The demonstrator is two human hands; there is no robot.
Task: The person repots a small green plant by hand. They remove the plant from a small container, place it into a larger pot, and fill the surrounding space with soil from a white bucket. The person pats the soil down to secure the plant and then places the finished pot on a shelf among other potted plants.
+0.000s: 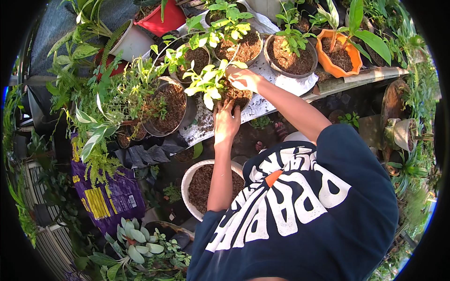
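Observation:
In the head view, a leafy light-green plant (207, 82) stands in a round pot of brown fibrous soil (236, 94) near the front edge of the white-covered bench (290, 82). My left hand (227, 121) reaches over the pot's near rim, fingers slightly apart, their tips in the soil beside the plant's base. From the right, my right hand (246, 79) leans over the same pot near the stem. Its fingertips are partly hidden by glare and leaves, so its grip is unclear.
Other potted plants share the bench: a dark pot (165, 105) at left, a grey-rimmed pot (291, 58) and an orange scalloped pot (339, 52) at right. Below the bench sits a white pot of soil (207, 186). A purple bag (116, 196) stands at left.

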